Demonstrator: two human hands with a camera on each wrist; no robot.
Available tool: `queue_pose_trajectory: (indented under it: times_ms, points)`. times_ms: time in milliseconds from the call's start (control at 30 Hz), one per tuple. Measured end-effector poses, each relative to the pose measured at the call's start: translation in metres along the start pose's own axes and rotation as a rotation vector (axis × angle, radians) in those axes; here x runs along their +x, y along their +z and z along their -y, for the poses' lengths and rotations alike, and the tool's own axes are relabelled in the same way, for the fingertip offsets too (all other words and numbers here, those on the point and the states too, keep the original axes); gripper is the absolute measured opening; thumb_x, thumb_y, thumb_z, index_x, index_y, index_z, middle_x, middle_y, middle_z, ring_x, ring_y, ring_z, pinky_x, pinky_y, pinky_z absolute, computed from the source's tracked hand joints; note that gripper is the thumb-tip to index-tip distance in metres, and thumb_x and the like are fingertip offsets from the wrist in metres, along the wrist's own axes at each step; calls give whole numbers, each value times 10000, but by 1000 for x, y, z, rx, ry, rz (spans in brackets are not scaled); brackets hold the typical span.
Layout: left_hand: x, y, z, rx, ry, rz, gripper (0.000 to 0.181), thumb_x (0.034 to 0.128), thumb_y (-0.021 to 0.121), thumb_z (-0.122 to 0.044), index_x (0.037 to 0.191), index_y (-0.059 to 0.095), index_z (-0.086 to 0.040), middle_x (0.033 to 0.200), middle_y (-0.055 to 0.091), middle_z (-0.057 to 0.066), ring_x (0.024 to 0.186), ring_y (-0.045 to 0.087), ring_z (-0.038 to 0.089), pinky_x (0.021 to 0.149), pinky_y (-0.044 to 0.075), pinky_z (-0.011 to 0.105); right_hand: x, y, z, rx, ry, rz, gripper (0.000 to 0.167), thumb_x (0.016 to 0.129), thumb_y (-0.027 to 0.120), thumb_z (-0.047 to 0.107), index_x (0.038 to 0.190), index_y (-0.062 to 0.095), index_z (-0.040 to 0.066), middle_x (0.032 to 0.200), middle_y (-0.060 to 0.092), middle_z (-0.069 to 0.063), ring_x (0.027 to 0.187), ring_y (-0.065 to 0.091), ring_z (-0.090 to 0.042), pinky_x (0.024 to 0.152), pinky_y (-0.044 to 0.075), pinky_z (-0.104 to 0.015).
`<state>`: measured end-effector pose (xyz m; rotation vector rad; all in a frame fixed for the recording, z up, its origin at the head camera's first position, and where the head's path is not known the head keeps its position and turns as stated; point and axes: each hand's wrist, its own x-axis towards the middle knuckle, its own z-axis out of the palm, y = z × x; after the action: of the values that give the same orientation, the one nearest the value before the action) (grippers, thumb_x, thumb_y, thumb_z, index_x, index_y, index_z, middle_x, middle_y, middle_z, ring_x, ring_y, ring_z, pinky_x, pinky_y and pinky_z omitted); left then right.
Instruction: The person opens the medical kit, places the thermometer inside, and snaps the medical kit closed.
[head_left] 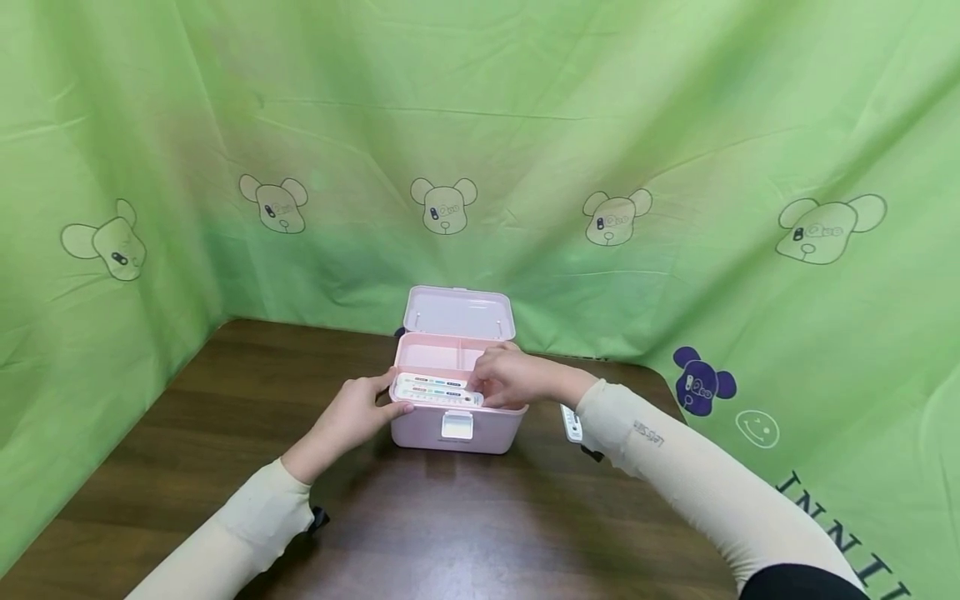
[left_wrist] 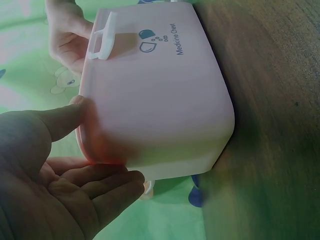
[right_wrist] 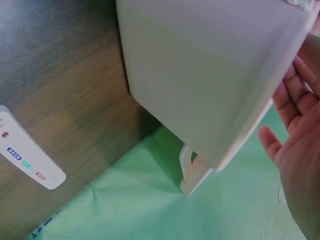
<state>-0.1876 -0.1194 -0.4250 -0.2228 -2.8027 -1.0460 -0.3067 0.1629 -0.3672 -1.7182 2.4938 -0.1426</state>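
One bare left hand [head_left: 362, 404] grasps an open pale pink plastic box [head_left: 491, 432] at its near corner toward 9 o'clock, thumb on the front rim, the other fingers against the end wall. The bare right hand [head_left: 513, 375] reaches in over the rim from 2 o'clock with bent fingers; their tips are partly hidden, so I cannot tell whether they grasp anything.

Near them, toward 9 o'clock, two long flat white strips with small coloured labels lie inside the box: the nearer strip [head_left: 442, 396] and, just beside it toward 12 o'clock, the farther strip [head_left: 429, 382]. Beyond them come a pink divided tray [head_left: 426, 354] and the raised pale lid [head_left: 459, 312]. At 6 o'clock the box carries a white latch [head_left: 457, 425].

Toward 3 o'clock, apart from the box, a third white strip [head_left: 572, 423] lies on the dark brown wooden worktop [head_left: 450, 525], partly covered by a cream sleeve [head_left: 660, 450]. Bear-printed green cloth [head_left: 525, 83] hangs behind.
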Motion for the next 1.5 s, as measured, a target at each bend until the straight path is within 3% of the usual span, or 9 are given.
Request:
queue_pose_trajectory:
  times_ms: [333,567,733,967,1133,1367,1500]
  points:
    - [-1,0,-6,-2,-9,8,763,906,780,-423,1505,492,-48,1342,644,227,619,492,161,631,463,311,-33,1,-14,128,69,-87,263,921,769,287,1129,755,128,1075,699,23,1041,600,-157,978,434,-428]
    - [-3,0,-4,-6,-25,4,762,904,779,-430,1507,494,-60,1167,719,245,539,408,134,564,425,305,-57,11,-18,141,140,-272,233,921,768,264,1114,765,135,1066,715,20,1030,612,-177,974,464,-451]
    - [-4,3,-2,-13,-19,7,770,910,772,-435,1513,485,-53,1173,719,241,541,416,144,586,433,305,-77,19,-18,132,238,-407,249,918,773,242,1135,760,121,1083,713,16,1065,616,-216,982,439,-492]
    - [-5,3,-3,10,16,-19,761,917,761,-449,1510,491,-55,1326,661,210,699,542,177,708,481,328,-98,28,-18,160,411,-559,373,901,796,257,1218,728,73,1189,716,-77,1164,608,-310,1059,385,-575]
    - [-5,3,-3,15,21,-19,769,918,760,-452,1502,490,-31,1387,615,209,794,591,206,737,492,341,-113,43,-27,175,509,-609,378,897,800,261,1219,725,78,1189,708,-92,1168,595,-325,1050,365,-591]
    - [-5,3,-4,7,17,-20,779,917,759,-457,1500,488,-17,1376,618,227,800,599,224,728,492,343,-132,65,-33,211,593,-660,391,880,813,226,1214,724,41,1154,714,-123,1135,598,-349,1030,372,-577]
    - [-6,3,-3,4,32,-28,768,914,765,-450,1497,505,-23,1359,638,213,867,620,235,755,500,360,-139,76,-35,234,700,-659,439,889,806,258,1245,704,22,1196,699,-159,1171,584,-376,1061,360,-592]
